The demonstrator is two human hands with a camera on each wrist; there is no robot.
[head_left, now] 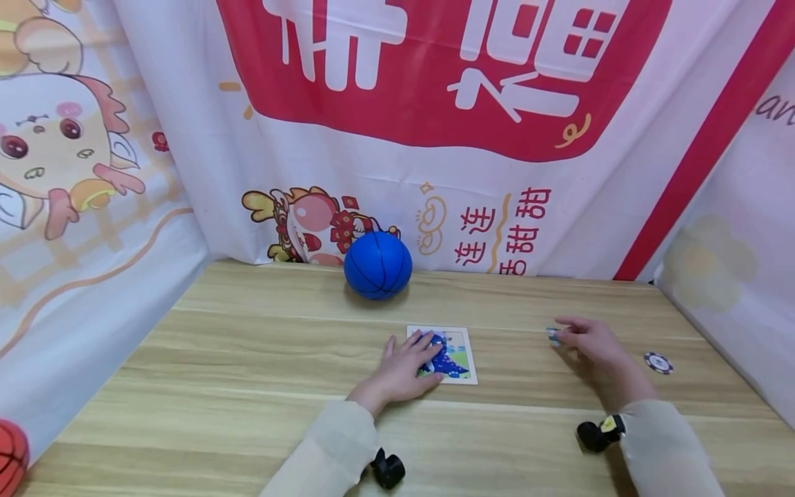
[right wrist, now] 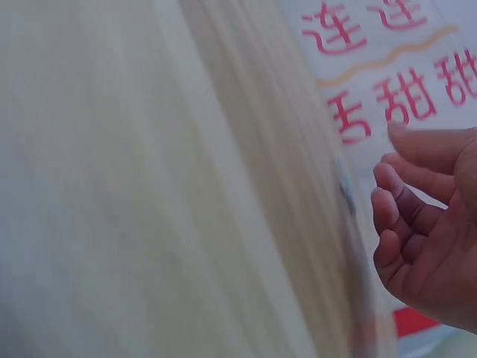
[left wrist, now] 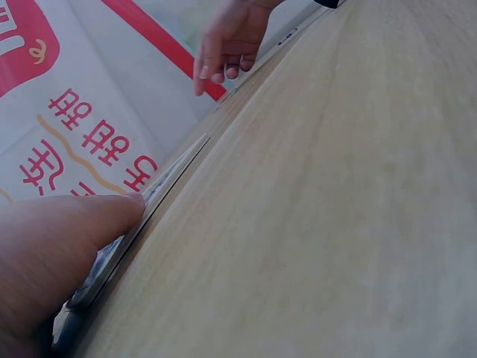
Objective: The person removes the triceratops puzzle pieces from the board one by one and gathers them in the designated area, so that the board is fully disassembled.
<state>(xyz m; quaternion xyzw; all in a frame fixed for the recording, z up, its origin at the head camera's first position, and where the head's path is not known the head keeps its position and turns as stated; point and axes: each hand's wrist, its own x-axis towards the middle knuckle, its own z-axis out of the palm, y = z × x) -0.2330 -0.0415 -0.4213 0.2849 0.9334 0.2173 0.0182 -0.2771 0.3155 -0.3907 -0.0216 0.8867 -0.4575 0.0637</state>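
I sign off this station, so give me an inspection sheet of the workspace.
Surface: pale wood-grain table.
Job's things: white-edged rectangular picture board, under the left grip; small flat blue-and-white piece, beside the right grip.
Clutter: blue ball with black lines, behind the board; red ball with black lines, far left; round dark-and-white chip, near the right grip.
Grips: left spread on the board; right loosely curled, apparently holding nothing.
Cables: nothing seen.
Surroundings: white printed cloth hangings, back and sides.

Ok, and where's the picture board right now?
In the head view, the picture board lies on the wooden table just right of centre, partly under the left hand, with the blue ball behind it to the left.
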